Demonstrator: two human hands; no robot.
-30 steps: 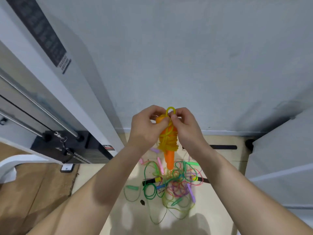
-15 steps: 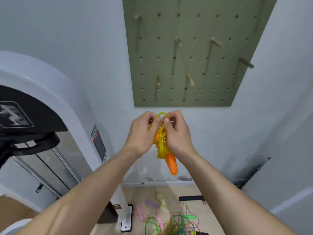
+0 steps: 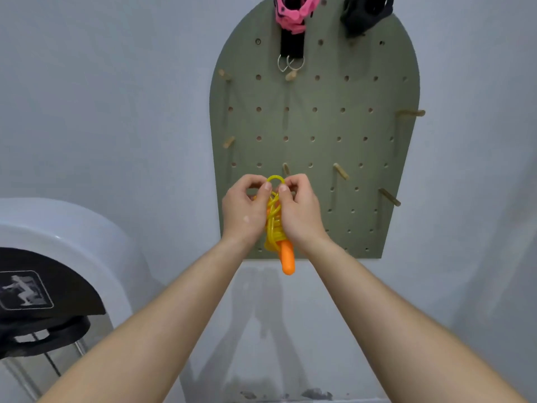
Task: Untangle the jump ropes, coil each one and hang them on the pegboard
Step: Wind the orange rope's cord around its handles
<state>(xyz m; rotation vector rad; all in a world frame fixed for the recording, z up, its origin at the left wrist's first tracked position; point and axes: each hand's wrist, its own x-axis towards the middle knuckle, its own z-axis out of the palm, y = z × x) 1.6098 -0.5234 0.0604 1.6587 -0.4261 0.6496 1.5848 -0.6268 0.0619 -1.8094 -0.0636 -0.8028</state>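
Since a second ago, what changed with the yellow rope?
The left hand and right hand raised the coiled yellow rope from over the floor tangle to the pegboard; its loop is now just below a peg. Unchanged: both pinch the loop, orange handle hanging.

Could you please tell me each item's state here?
Yellow jump rope: coiled, not yet hung.
Orange handle: hanging below the coil.
Left hand: pinching the rope.
Right hand: pinching the rope.
Pegboard: several pegs bare.
Pink bundle: hung at top.
Black bundle: hung at top.

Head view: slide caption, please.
The left hand and right hand pinch the top loop of a coiled yellow jump rope near a peg on the green pegboard.
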